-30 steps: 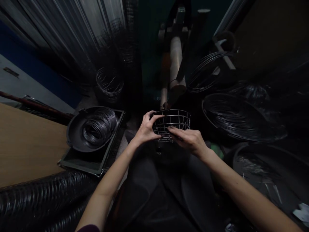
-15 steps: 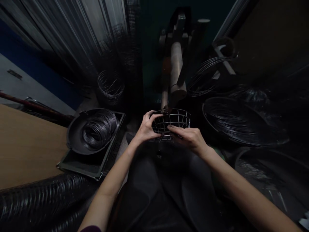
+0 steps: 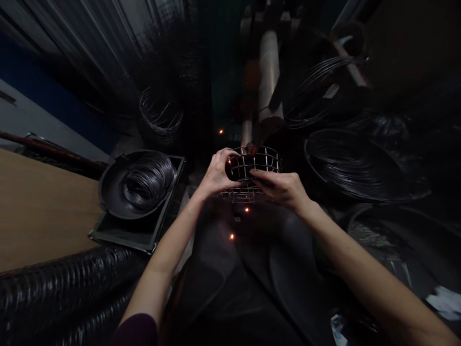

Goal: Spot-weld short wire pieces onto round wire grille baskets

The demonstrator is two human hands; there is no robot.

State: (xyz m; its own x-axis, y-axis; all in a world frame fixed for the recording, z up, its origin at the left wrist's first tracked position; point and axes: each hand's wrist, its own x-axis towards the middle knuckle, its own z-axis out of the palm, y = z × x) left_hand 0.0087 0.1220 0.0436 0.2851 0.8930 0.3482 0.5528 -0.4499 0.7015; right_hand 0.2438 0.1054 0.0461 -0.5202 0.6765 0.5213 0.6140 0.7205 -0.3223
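Observation:
A round wire basket (image 3: 260,162) of welded metal rods is held up in front of me, under the tip of a machine's cylindrical arm (image 3: 269,84). My left hand (image 3: 217,172) grips the basket's left rim with curled fingers. My right hand (image 3: 282,186) holds its near side, fingers laid over the wires. Small orange sparks (image 3: 247,210) glow below the basket and one to the upper left of it. My lap in dark cloth (image 3: 230,274) lies beneath.
A dark pan with a coil of wire (image 3: 146,180) sits on a tray at the left, beside a wooden tabletop (image 3: 39,211). Large wire coils (image 3: 355,166) lie at the right. Stacked wire rings (image 3: 65,288) fill the lower left. Long rods (image 3: 93,43) lean at the back.
Both hands have lifted the basket up toward the machine's arm. Orange sparks now show around and below it.

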